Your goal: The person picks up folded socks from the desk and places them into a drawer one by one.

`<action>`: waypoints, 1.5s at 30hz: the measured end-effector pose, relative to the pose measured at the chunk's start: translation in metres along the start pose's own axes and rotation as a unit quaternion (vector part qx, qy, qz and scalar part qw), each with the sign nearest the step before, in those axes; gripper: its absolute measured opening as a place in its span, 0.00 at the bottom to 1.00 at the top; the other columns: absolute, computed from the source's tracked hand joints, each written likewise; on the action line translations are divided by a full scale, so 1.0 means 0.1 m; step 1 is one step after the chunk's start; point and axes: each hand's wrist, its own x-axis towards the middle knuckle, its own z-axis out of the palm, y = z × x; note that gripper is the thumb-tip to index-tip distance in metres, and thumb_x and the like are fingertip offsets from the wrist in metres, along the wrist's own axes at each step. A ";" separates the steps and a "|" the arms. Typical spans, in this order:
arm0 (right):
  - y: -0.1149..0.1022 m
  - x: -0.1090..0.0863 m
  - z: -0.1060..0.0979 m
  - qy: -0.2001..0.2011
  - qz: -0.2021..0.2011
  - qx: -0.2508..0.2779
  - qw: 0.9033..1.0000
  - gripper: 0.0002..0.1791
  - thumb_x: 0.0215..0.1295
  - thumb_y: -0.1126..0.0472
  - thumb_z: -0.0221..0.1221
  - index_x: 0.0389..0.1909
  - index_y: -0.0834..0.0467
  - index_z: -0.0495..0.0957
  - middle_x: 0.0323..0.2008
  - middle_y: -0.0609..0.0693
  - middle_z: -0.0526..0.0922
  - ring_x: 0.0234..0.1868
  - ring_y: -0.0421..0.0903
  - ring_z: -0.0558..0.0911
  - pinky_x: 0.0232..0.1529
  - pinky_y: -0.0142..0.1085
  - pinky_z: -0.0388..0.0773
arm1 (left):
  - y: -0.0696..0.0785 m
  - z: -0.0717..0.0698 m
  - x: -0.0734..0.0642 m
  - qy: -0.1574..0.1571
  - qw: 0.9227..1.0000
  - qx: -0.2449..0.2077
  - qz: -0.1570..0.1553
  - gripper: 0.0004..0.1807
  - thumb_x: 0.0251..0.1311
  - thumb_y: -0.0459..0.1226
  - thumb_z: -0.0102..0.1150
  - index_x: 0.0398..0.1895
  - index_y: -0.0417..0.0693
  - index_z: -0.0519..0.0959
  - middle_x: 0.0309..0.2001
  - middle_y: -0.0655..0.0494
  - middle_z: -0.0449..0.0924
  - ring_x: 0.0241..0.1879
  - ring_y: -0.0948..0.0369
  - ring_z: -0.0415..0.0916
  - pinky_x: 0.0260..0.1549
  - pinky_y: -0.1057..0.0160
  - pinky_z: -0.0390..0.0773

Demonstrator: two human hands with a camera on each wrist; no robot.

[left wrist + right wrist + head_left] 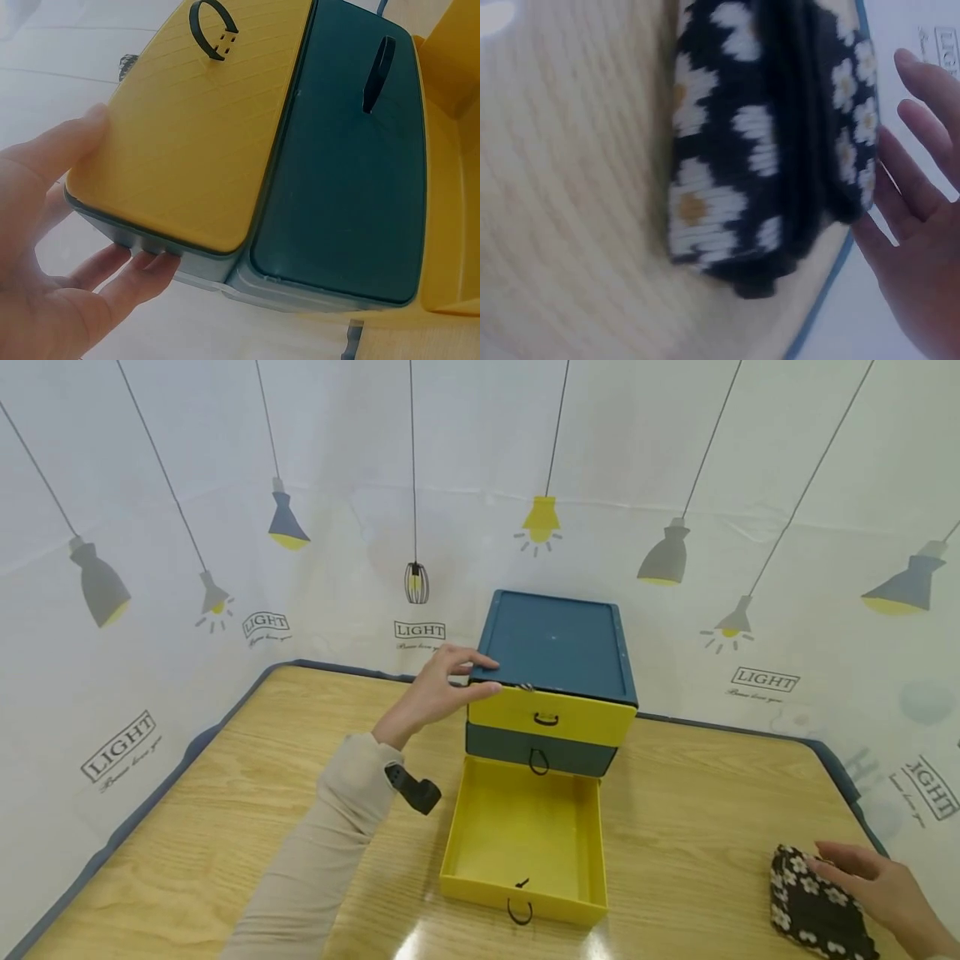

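A small drawer cabinet (555,639) with a blue top stands at the back of the table. Its upper yellow drawer (187,127) and the dark green drawer (341,165) below are closed. The bottom yellow drawer (525,827) is pulled out, with nothing inside it. My left hand (442,689) rests at the cabinet's upper left front corner, thumb by the yellow front and fingers loosely bent along the side. At the right, a black pouch with white daisies (817,902) lies on the table. My right hand (919,172) is beside it with spread fingers, the fingertips near or touching its side.
The wooden table (697,827) has a raised dark blue edge along the back and sides. A white curtain (480,460) printed with lamps hangs around it. Black loop handles (520,910) stick out from the drawer fronts.
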 end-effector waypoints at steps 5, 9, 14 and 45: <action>0.03 -0.02 0.03 -0.038 0.030 0.022 0.999 0.54 0.54 0.32 0.47 0.63 0.73 0.44 0.60 0.76 0.45 0.56 0.73 0.50 0.46 0.57 0.65 | 0.00 0.00 0.00 0.001 1.000 -0.001 -0.002 0.18 0.54 0.45 0.58 0.49 0.52 0.76 0.53 0.50 0.59 0.54 0.49 0.63 0.51 0.50 0.65; 0.05 -0.02 0.05 -0.052 0.046 0.026 0.997 0.55 0.54 0.32 0.48 0.64 0.73 0.41 0.60 0.77 0.41 0.56 0.75 0.46 0.47 0.60 0.61 | 0.00 0.00 0.00 0.002 1.000 0.002 -0.001 0.18 0.54 0.45 0.58 0.49 0.53 0.76 0.53 0.50 0.59 0.54 0.49 0.63 0.51 0.50 0.66; 0.06 -0.02 0.07 -0.054 0.062 0.003 0.997 0.56 0.54 0.31 0.47 0.63 0.74 0.41 0.58 0.79 0.41 0.54 0.76 0.48 0.45 0.61 0.63 | 0.00 0.00 0.00 0.002 1.000 0.002 -0.001 0.18 0.54 0.45 0.58 0.48 0.53 0.76 0.53 0.51 0.59 0.54 0.49 0.63 0.51 0.51 0.66; 0.00 -0.20 0.27 0.064 0.130 0.035 0.989 0.55 0.51 0.32 0.51 0.64 0.69 0.44 0.58 0.76 0.44 0.50 0.74 0.56 0.38 0.61 0.65 | 0.00 0.00 0.00 0.003 1.000 0.004 -0.009 0.18 0.54 0.46 0.58 0.48 0.54 0.76 0.54 0.51 0.58 0.54 0.49 0.62 0.51 0.50 0.66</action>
